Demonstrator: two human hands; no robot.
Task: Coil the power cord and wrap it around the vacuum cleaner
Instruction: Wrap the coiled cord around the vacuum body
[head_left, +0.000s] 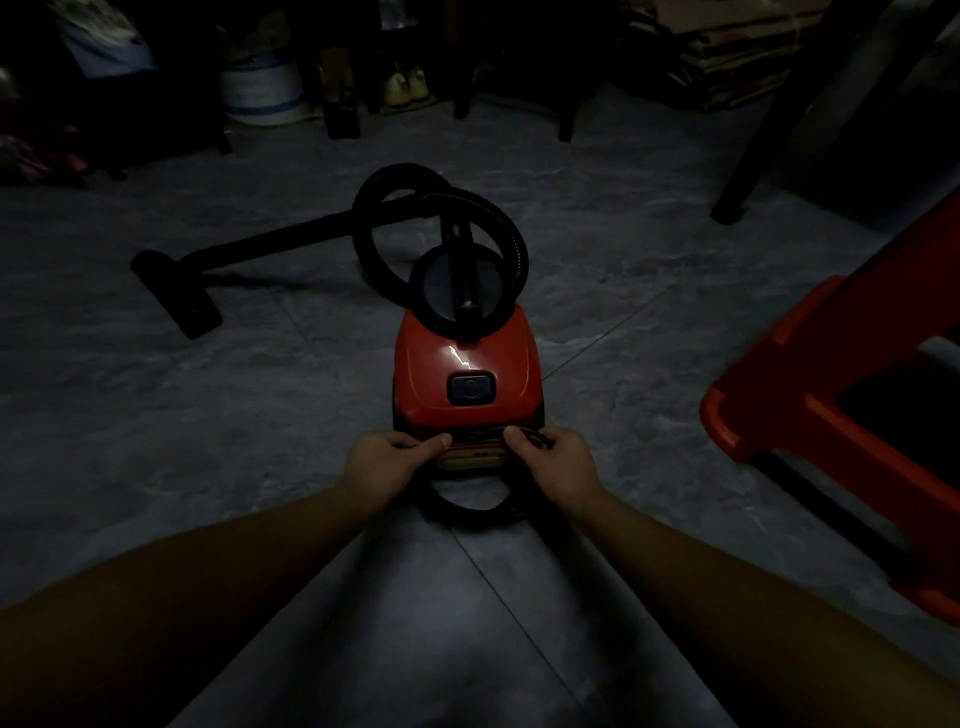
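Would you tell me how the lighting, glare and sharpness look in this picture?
Head view: dim throughout, corners near black; a small white glare streak on the red vacuum cleaner; the red stool at right looks smeared; wide-angle distortion stretches the forearms along the bottom edge; the black power cord barely stands out from the floor.

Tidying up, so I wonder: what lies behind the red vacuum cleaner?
The black hose loops behind the vacuum cleaner; its tube lies leftward to the floor head. Anything right behind its body is hidden.
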